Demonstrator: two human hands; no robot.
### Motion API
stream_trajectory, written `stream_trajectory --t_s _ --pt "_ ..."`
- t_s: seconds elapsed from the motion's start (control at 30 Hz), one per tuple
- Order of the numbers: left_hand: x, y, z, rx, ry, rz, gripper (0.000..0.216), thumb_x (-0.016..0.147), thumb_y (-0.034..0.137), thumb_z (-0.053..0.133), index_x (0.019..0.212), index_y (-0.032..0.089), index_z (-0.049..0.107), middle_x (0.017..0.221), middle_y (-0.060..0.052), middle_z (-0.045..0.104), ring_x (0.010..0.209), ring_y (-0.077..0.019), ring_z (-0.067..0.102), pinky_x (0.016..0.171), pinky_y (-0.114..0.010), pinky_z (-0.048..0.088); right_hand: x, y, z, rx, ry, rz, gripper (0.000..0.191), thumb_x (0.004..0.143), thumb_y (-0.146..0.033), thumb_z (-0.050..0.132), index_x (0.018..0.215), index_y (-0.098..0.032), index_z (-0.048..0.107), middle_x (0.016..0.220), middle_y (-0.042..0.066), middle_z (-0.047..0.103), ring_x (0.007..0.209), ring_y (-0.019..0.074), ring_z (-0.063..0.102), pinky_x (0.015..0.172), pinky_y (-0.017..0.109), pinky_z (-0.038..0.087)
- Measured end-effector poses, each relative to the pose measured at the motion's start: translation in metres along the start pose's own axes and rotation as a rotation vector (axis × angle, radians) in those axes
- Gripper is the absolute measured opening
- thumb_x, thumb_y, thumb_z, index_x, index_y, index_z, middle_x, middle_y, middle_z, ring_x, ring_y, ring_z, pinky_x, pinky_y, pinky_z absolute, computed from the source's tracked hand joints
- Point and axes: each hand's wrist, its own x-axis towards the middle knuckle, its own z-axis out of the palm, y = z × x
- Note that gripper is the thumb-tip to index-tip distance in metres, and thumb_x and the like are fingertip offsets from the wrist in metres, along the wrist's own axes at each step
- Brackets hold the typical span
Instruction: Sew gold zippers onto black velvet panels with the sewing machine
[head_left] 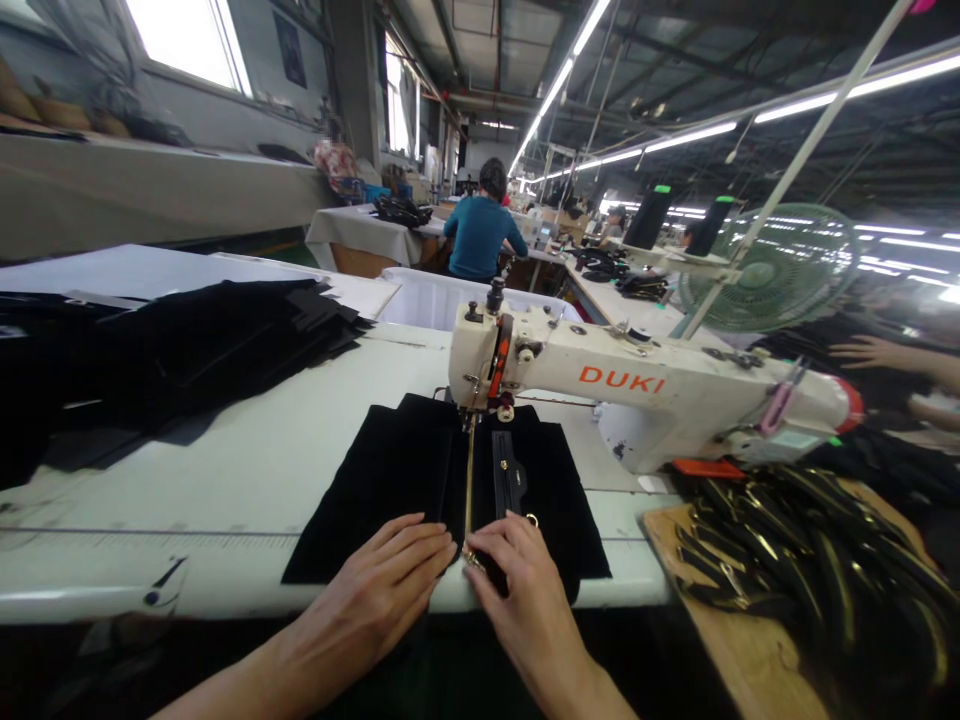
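Black fabric panels [390, 470] lie flat under the needle of a white sewing machine [555, 370]. A gold-toothed zipper [470, 480] runs down the middle, from the presser foot toward me. My left hand [390, 575] lies flat on the left panel, fingers stretched out beside the zipper. With thumb and forefinger, my right hand [517, 575] pinches the metal zipper slider [472, 558] at the near end. Right of the zipper, the fabric carries a black trim piece with a small zipper [506, 470] and a gold ring [532, 521].
A stack of black fabric pieces [187, 350] covers the table's left side. Many black zippers with gold teeth [810, 560] lie on a wooden board [742, 640] at right. Thread cones [646, 218] and a green fan [772, 268] stand behind. A person in blue [480, 235] sits ahead.
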Motion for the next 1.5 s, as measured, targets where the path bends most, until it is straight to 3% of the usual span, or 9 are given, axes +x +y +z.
stream_trajectory --t_s 0.1,0.3,0.5,0.63,0.73,0.83,1.07,1.27,1.5 --pt "0.0 0.0 -0.001 -0.011 -0.029 -0.004 0.043 0.099 0.01 0.046 0.139 0.022 0.052 0.126 -0.005 0.068 0.12 -0.02 0.061 0.112 -0.041 0.045 0.0 -0.002 -0.002 0.03 -0.008 0.068 0.041 0.082 -0.001 0.067 0.115 -0.025 0.065 0.104 0.002 0.062 0.097 0.0203 0.06 0.091 0.037 0.052" --pt "0.0 0.0 -0.003 -0.037 -0.001 -0.02 0.041 0.098 0.009 0.046 0.136 0.022 0.055 0.124 -0.005 0.069 0.12 -0.0194 0.061 0.11 -0.039 0.046 0.003 -0.003 0.009 -0.009 0.116 0.023 0.017 0.086 -0.007 0.064 0.091 -0.022 0.07 0.089 0.003 0.063 0.084 0.0212 0.059 0.078 0.039 0.051" --pt "0.011 0.0 -0.016 -0.086 -0.134 -0.029 0.044 0.097 0.01 0.048 0.138 0.024 0.053 0.124 -0.005 0.068 0.117 -0.0192 0.062 0.107 -0.037 0.047 0.01 0.001 0.005 -0.009 0.119 -0.048 0.017 0.083 -0.007 0.069 0.086 -0.023 0.07 0.088 0.002 0.064 0.085 0.022 0.059 0.078 0.039 0.049" --pt "0.011 -0.002 -0.027 -0.11 -0.218 -0.133 0.049 0.088 0.024 0.067 0.135 0.03 0.056 0.134 -0.003 0.063 0.123 -0.0242 0.058 0.105 -0.038 0.05 0.01 0.007 0.007 0.051 0.084 -0.141 0.017 0.086 -0.008 0.064 0.086 -0.025 0.069 0.087 0.0 0.066 0.086 0.0198 0.06 0.086 0.036 0.051" --pt "0.002 -0.012 -0.031 -0.088 -0.272 -0.135 0.06 0.087 0.034 0.069 0.143 0.034 0.048 0.145 0.0 0.054 0.131 -0.0253 0.052 0.106 -0.038 0.05 0.009 0.018 0.019 0.081 0.178 -0.167 0.016 0.089 -0.013 0.058 0.083 -0.025 0.067 0.08 0.0 0.065 0.078 0.0181 0.06 0.087 0.034 0.052" --pt "-0.001 -0.025 -0.032 -0.141 -0.266 -0.094 0.061 0.092 0.038 0.064 0.148 0.037 0.04 0.143 0.004 0.057 0.13 -0.0211 0.054 0.106 -0.033 0.049 0.013 0.031 0.031 0.061 0.276 -0.236 0.012 0.09 -0.024 0.058 0.083 -0.026 0.068 0.075 -0.002 0.064 0.071 0.016 0.061 0.09 0.033 0.051" --pt "0.034 -0.04 -0.029 -0.32 -0.155 -0.03 0.049 0.094 0.046 0.056 0.14 0.029 0.053 0.127 -0.005 0.067 0.109 -0.0247 0.061 0.094 -0.035 0.051 0.035 0.046 0.052 -0.057 0.467 -0.301 0.04 0.102 -0.038 0.041 0.071 -0.024 0.062 0.063 -0.002 0.059 0.061 0.013 0.056 0.09 0.029 0.048" --pt "0.034 -0.064 -0.038 -0.303 -0.24 -0.021 0.055 0.092 0.041 0.063 0.144 0.033 0.048 0.137 -0.002 0.062 0.123 -0.0248 0.056 0.108 -0.036 0.043 0.049 0.055 0.059 -0.049 0.463 -0.262 0.041 0.102 -0.038 0.04 0.07 -0.024 0.062 0.064 -0.001 0.058 0.063 0.0145 0.056 0.089 0.032 0.048" --pt "0.061 -0.071 -0.064 -0.315 -0.503 -0.15 0.053 0.094 0.05 0.058 0.144 0.034 0.048 0.145 0.001 0.055 0.135 -0.0265 0.049 0.114 -0.041 0.038 0.074 0.056 0.037 -0.098 0.296 -0.326 0.025 0.096 -0.025 0.051 0.075 -0.023 0.063 0.067 -0.003 0.061 0.061 0.0139 0.061 0.088 0.032 0.051"
